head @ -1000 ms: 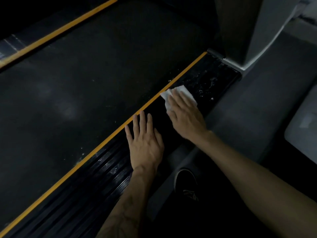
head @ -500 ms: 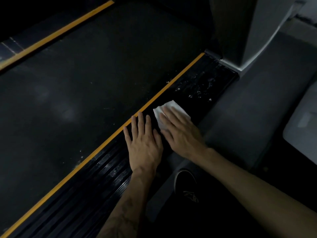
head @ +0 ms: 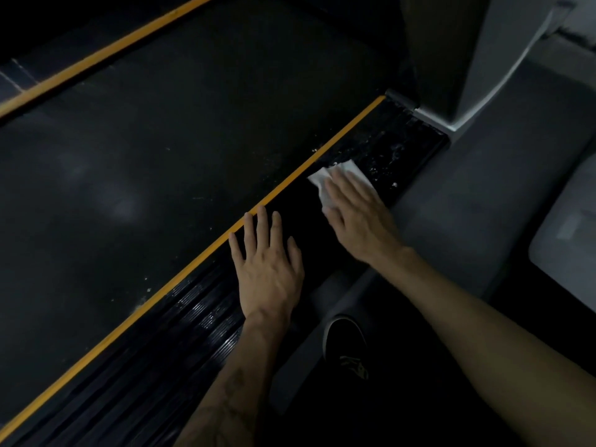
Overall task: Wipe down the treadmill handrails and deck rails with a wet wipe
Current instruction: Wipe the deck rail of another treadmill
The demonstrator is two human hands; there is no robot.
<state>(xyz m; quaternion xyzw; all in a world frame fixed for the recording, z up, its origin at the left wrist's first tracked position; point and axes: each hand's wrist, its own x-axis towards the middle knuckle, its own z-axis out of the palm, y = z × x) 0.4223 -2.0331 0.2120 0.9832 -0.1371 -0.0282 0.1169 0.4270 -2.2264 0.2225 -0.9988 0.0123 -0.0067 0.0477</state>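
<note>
Dim light, view down onto treadmill. Black belt (head: 161, 172) fills the 9 to 12 o'clock part of the frame, with faint pale smudges on it.

Right-side deck rail (head: 200, 321): black, ribbed, runs diagonally from 7 o'clock up toward 1 o'clock, edged on the belt side by an orange stripe (head: 135, 312). White specks scattered on the rail near its far end, around 1 o'clock, just short of the grey upright post base (head: 451, 124).

Right hand (head: 358, 217): palm down, fingers straight and together, pressing flat on a white wet wipe (head: 322, 180). Wipe lies on the deck rail beside the orange stripe, its far edge and corner showing past the fingertips; the rest is hidden under the hand.

Left hand (head: 269, 269): flat on the same rail, nearer the camera, at 6 o'clock of centre. Fingers extended, slightly spread, tips touching the orange stripe. Holds nothing. The two hands lie near each other, not touching.

Dark shoe (head: 345, 340) with pale sole edge on the floor at 5 o'clock, between the forearms. Grey floor mat (head: 483, 204) at 3 o'clock.
</note>
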